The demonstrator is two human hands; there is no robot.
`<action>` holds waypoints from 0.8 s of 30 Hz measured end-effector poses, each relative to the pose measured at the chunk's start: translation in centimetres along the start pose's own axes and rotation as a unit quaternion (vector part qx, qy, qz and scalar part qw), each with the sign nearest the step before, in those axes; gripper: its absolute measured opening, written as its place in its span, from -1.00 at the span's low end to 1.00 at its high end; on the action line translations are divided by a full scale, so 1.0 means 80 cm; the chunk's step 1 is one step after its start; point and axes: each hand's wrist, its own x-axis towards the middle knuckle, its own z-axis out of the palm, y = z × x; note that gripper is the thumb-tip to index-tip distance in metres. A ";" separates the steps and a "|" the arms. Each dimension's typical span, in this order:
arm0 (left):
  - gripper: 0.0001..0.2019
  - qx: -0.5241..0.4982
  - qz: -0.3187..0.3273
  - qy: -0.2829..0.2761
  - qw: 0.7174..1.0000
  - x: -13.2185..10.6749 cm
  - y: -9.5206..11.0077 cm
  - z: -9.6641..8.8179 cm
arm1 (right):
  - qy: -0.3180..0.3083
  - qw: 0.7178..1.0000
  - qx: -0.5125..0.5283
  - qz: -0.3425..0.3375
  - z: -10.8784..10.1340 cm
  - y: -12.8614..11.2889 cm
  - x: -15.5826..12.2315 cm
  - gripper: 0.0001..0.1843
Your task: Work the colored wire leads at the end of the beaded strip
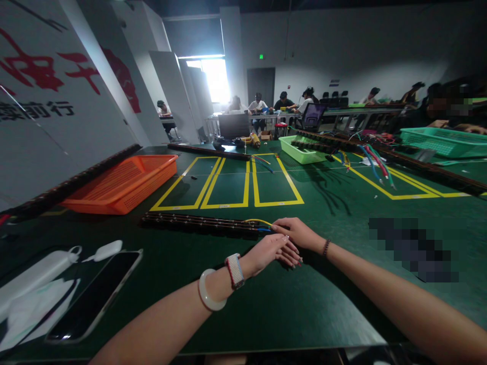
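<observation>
A long black strip [201,224] lies across the table in front of me, with rows of small metal points along it. A yellow wire [261,221] and a blue wire [264,230] come out of its right end. My right hand [300,233] is at the ends of these wires, fingers bent and closed around them; the fingertips are partly hidden. My left hand [266,252] crosses just in front of it, its fingers stretched out to the right beside the right palm. Nothing shows in the left hand.
An orange basket [131,190] stands at left, with another black strip [76,177] behind it. Phone [99,294] and white charger [108,250] lie near left. Yellow outlines mark the green table [323,314]. Green baskets [304,156] and wired strips lie farther right. People sit beyond.
</observation>
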 end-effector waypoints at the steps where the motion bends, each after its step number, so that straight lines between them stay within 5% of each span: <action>1: -0.62 -0.001 0.000 -0.003 1.000 0.000 -0.001 -0.001 | 0.000 1.000 0.000 -0.001 0.000 0.000 0.000 -0.63; 13: -0.61 -0.015 0.011 -0.009 1.000 0.004 -0.006 -0.003 | 0.016 1.000 -0.018 -0.001 0.004 0.004 0.001 -0.75; 24: -0.55 -0.065 -0.008 0.008 0.998 -0.001 0.000 0.000 | 0.093 0.957 -0.223 -0.160 0.003 0.005 -0.002 -0.83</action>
